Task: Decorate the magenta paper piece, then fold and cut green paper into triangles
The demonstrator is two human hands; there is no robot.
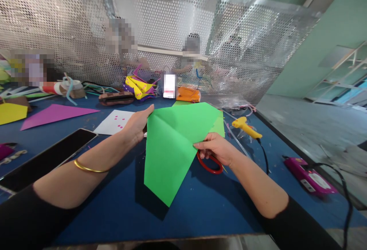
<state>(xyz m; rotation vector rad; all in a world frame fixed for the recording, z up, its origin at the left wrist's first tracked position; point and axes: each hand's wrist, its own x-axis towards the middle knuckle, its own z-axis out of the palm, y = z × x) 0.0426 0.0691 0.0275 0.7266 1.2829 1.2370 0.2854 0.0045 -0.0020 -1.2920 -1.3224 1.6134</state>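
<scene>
I see a blue table (212,208) and, held above its middle towards the near edge, a creased green sheet (172,139). The left hand (137,124) pinches its upper left corner, the right hand (216,146) its right side. The yellow glue gun (248,128) lies towards the table's right edge. Red scissors (215,172) show under the right hand; I can't tell whether its fingers hold them. I'd call this step steadying the sheet; the next move calls for even, light pinches.
</scene>
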